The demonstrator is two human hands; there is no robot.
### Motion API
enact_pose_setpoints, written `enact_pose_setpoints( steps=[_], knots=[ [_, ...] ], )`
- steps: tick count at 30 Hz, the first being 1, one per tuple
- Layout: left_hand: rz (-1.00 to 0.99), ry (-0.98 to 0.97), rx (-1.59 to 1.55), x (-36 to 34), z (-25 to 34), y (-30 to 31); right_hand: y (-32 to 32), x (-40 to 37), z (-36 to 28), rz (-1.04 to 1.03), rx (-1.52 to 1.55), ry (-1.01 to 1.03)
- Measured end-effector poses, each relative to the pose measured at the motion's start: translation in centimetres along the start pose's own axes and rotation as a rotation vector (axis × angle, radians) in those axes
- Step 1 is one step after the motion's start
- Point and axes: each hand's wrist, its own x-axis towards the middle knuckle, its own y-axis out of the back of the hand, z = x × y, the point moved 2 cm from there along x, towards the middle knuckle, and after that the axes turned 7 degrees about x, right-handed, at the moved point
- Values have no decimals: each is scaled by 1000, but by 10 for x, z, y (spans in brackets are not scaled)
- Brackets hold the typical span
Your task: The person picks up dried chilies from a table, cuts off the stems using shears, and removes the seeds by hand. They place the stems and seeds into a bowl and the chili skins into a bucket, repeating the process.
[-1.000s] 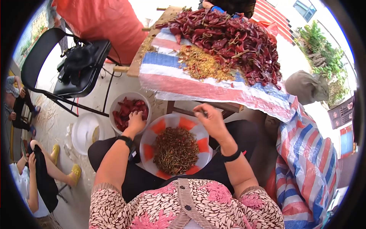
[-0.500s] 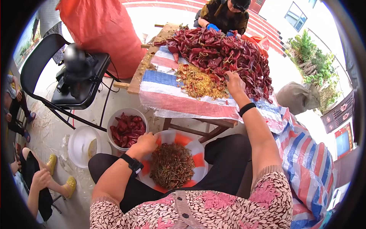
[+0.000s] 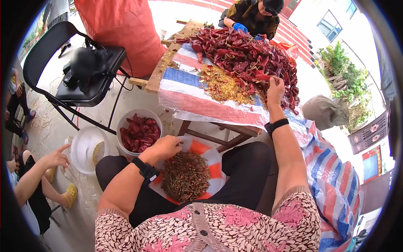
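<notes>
Dried red peppers (image 3: 243, 52) lie heaped on the table's striped sheet (image 3: 210, 110), beside a patch of yellow seeds (image 3: 224, 86). At the heap's near right side, my right hand (image 3: 276, 90) is closed on a red pepper (image 3: 263, 77). My left hand (image 3: 166, 147) has its fingers drawn together over the upper left rim of the orange-and-white basin (image 3: 215, 170); what they hold, if anything, is too small to name. Stems and scraps (image 3: 184, 176) fill the basin on my lap. Left of my left hand stands a white bucket of red peppers (image 3: 140, 133).
A co-worker in blue gloves (image 3: 240, 27) sits behind the heap. At left are a black chair (image 3: 79, 92), a big red sack (image 3: 121, 33) and a white tub (image 3: 86, 151), with another person's hand (image 3: 56, 159) beside it. A grey sack (image 3: 325, 111) stands at right.
My right hand has moved right along the heap, and a red pepper now shows in its fingers. The other person's hand at left has reached toward the white tub. The view has shifted slightly.
</notes>
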Motion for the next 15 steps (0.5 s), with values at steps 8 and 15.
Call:
enact_pose_setpoints(
  steps=[8,15],
  knots=[
    [92,-143,-560,0,22,22,-16,-121,-73,-239,1152,-1227],
    [405,-325,-1047,-2,34,10,-40,-285,-117,-450,1366,-1927]
  ],
)
